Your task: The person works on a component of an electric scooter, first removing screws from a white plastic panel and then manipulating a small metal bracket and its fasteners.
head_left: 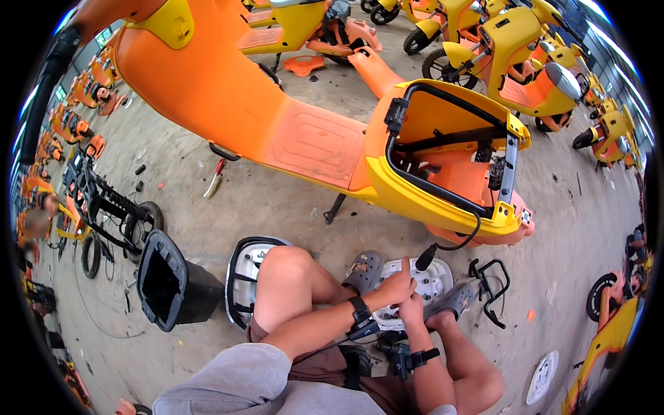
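"So, clock read off the picture from the hands, twelve at top: where is the workpiece?"

"White plate (436, 278), on the floor at two o'clock, between the feet, partly hidden by the hands. Scooter (315, 142) above, around eleven to one."

"State of grip?"

"Left hand (395, 286): index finger pointing to twelve, other fingers curled. Right hand (413, 309): just below it, fingers bent, close to the left. Whether either grips anything: cannot tell; too small, fingers overlap."

"Nearby?"

"Cable end (425, 258) at one o'clock, beside the left fingertip; contact unclear. Drill (400, 354), by its shape, at six. Bucket (200, 294) at nine."

"Step in hand?"

"Judgement: close two-handed fingerwork over the plate, probably on a small fitting. Fitting or removing: undetermined."

"Next move calls for?"

"Likely one hand steadying, the other working by fingertip, with the cable kept clear."
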The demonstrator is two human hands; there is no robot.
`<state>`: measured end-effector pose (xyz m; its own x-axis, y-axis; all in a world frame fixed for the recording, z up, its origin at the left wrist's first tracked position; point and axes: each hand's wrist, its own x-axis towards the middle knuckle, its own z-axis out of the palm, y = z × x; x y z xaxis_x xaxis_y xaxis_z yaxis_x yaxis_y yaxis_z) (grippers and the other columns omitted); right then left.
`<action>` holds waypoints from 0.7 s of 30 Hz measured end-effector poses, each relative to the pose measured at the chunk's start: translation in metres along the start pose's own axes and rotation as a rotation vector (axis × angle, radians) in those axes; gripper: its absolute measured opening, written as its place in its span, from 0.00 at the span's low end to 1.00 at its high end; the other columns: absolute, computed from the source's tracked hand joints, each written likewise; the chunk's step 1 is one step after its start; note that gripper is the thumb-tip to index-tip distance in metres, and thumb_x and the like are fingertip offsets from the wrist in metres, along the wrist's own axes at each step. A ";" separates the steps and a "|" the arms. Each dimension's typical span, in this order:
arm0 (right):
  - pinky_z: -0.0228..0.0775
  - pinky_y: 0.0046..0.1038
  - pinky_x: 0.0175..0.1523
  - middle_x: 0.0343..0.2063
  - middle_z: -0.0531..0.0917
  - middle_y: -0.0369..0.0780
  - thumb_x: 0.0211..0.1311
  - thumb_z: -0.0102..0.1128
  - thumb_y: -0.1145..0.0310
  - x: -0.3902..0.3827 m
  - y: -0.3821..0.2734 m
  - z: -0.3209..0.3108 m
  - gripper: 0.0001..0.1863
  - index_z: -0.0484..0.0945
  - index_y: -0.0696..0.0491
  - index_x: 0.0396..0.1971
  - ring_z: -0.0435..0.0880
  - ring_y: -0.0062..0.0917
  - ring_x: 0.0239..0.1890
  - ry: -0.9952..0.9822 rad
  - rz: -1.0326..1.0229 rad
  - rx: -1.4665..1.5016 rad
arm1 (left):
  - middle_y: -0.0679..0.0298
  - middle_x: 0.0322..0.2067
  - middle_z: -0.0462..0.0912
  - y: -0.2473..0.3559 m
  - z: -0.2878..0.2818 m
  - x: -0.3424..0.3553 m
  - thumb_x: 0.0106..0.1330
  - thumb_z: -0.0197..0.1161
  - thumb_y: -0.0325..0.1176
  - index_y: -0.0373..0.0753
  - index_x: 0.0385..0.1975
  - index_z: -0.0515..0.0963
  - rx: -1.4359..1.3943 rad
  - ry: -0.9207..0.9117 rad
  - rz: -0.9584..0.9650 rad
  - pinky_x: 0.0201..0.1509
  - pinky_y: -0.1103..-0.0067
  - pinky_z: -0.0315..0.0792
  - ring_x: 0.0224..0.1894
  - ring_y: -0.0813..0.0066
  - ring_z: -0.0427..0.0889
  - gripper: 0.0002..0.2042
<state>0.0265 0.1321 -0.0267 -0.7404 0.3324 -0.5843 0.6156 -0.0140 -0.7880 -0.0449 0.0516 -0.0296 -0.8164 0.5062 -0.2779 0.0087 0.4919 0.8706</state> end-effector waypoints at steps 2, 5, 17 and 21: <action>0.66 0.24 0.17 0.17 0.80 0.42 0.64 0.54 0.56 -0.004 0.003 0.011 0.22 0.74 0.64 0.38 0.79 0.23 0.15 0.060 0.030 0.135 | 0.38 0.24 0.79 0.000 -0.003 0.006 0.63 0.52 0.35 0.33 0.64 0.45 0.031 -0.071 0.051 0.34 0.54 0.72 0.29 0.38 0.79 0.33; 0.65 0.24 0.16 0.17 0.80 0.42 0.64 0.53 0.57 -0.011 -0.011 0.015 0.21 0.74 0.64 0.38 0.78 0.24 0.14 0.065 0.065 0.175 | 0.38 0.25 0.79 -0.002 -0.004 0.011 0.63 0.53 0.34 0.32 0.64 0.45 0.066 -0.089 0.036 0.35 0.54 0.72 0.30 0.38 0.80 0.33; 0.63 0.28 0.17 0.22 0.74 0.39 0.66 0.47 0.60 0.020 0.035 0.047 0.14 0.71 0.56 0.34 0.73 0.26 0.15 0.476 0.054 0.554 | 0.40 0.33 0.80 0.022 -0.003 0.032 0.61 0.53 0.34 0.34 0.55 0.63 0.164 -0.502 0.200 0.38 0.61 0.74 0.36 0.46 0.82 0.22; 0.63 0.25 0.17 0.23 0.78 0.40 0.66 0.47 0.60 -0.017 0.018 0.032 0.17 0.73 0.60 0.41 0.77 0.24 0.16 0.279 0.071 0.430 | 0.42 0.36 0.81 0.006 -0.011 0.013 0.66 0.56 0.47 0.36 0.57 0.65 0.140 -0.456 0.244 0.44 0.63 0.73 0.41 0.47 0.82 0.26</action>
<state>0.0413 0.0957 -0.0373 -0.5643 0.5546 -0.6116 0.4517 -0.4128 -0.7910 -0.0618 0.0532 -0.0232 -0.4477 0.8587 -0.2493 0.2696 0.3955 0.8780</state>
